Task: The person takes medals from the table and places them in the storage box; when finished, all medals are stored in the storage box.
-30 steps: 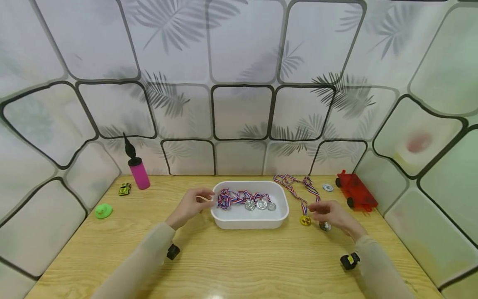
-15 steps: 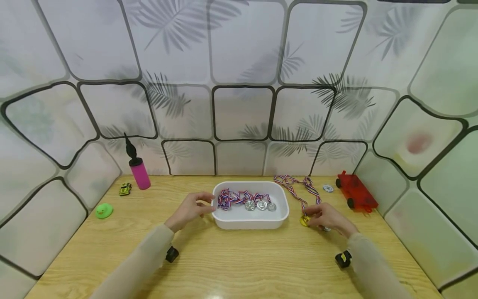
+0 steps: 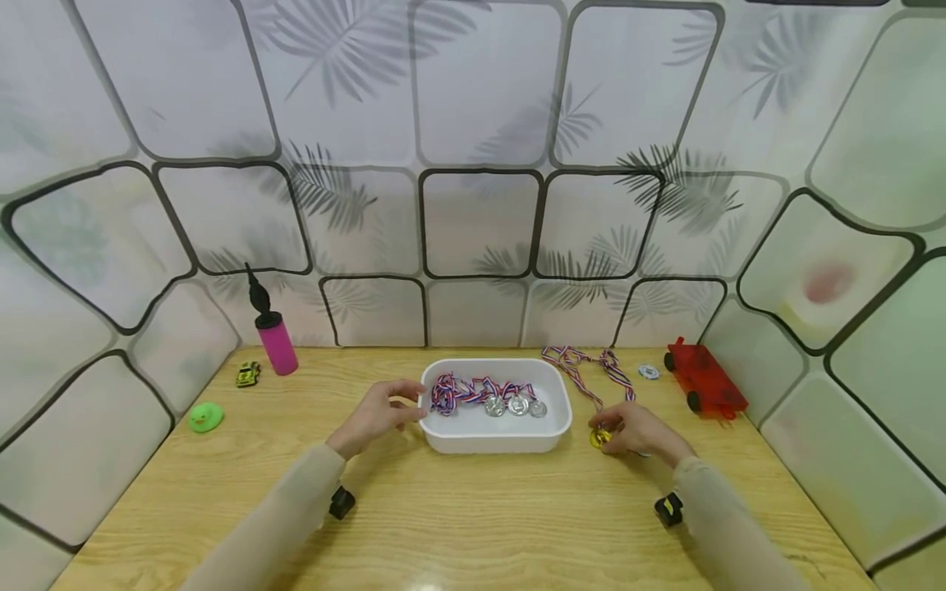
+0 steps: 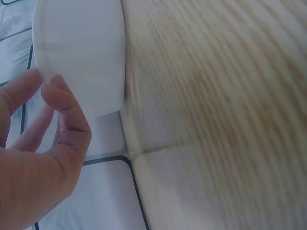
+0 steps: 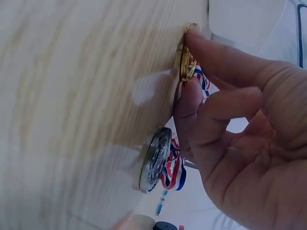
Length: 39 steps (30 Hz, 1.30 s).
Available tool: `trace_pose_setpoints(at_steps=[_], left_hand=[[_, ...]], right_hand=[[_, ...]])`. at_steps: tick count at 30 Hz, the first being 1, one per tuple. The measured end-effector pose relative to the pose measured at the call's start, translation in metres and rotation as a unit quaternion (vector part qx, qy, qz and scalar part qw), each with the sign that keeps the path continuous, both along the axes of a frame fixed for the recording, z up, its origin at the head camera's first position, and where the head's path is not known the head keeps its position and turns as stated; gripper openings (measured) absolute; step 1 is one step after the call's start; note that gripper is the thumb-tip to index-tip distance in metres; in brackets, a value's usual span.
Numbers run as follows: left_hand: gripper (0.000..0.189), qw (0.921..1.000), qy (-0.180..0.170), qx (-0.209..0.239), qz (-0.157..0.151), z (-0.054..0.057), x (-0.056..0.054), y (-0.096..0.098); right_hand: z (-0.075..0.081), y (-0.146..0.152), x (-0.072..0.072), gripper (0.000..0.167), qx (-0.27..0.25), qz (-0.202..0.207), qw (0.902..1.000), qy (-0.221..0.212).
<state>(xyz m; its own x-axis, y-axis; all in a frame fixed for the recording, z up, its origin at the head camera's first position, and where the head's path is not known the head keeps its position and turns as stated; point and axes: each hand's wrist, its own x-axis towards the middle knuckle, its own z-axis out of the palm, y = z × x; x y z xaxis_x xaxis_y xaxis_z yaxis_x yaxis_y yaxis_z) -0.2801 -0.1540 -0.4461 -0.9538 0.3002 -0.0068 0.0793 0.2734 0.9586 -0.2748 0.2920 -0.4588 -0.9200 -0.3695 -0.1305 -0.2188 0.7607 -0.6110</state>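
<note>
Gold medal [image 3: 600, 437] sat right of the tray [image 3: 493, 444] in our head view. Left wrist: our left hand [image 4: 41, 172] pinched the tray's rim. Right wrist: our right hand [image 5: 254, 165] pinched the medal's edge, the surest hold, we judged, on something stiff and slick.

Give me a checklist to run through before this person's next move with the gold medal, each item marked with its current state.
1. Right hand pinches the gold medal: ok.
2. Gold medal fully off the table: cannot tell.
3. Loose silver medal apart from the gold disc: ok, they look separated in the right wrist view.
4. Gold medal's ribbon free of the other ribbon: cannot tell; they run close together at the back.
5. White tray upright: ok, sitting flat.
6. Left hand gripping the tray firmly: cannot tell; its fingertips are at the left rim.
</note>
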Motion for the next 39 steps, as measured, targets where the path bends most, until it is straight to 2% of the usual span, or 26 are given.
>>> trace_pose_setpoints(at_steps=[8, 17, 22, 26, 31, 36, 39], left_hand=[[0.045, 0.9999, -0.009, 0.002, 0.004, 0.0006, -0.0005, 0.0004], [0.046, 0.9999, -0.011, 0.007, 0.001, -0.0018, -0.0006, 0.0002], [0.046, 0.9999, -0.011, 0.009, 0.002, -0.0031, -0.0016, 0.0000], [0.047, 0.9998, -0.010, 0.016, -0.002, -0.0051, -0.0024, -0.0003], [0.046, 0.9996, -0.014, 0.023, -0.004, -0.0069, -0.0026, -0.0006], [0.048, 0.9994, -0.017, 0.030, -0.001, -0.0055, -0.0021, -0.0003], [0.050, 0.9991, -0.022, 0.035, -0.003, -0.0042, -0.0013, -0.0008]], right_hand=[[-0.0006, -0.0014, -0.0013, 0.036, -0.006, 0.017, 0.9998, -0.003], [-0.0003, -0.0024, 0.0007, 0.037, -0.031, 0.008, 0.9993, -0.017], [-0.0002, -0.0007, 0.0005, 0.035, -0.034, -0.002, 0.9994, -0.004], [-0.0007, -0.0003, 0.0006, 0.032, -0.056, -0.027, 0.9977, -0.026], [-0.0006, -0.0001, 0.0007, 0.034, -0.121, -0.053, 0.9896, -0.056], [0.0019, 0.0004, -0.0021, 0.041, -0.192, -0.076, 0.9778, -0.035], [0.0076, 0.0001, -0.0043, 0.045, -0.244, -0.098, 0.9644, -0.031]])
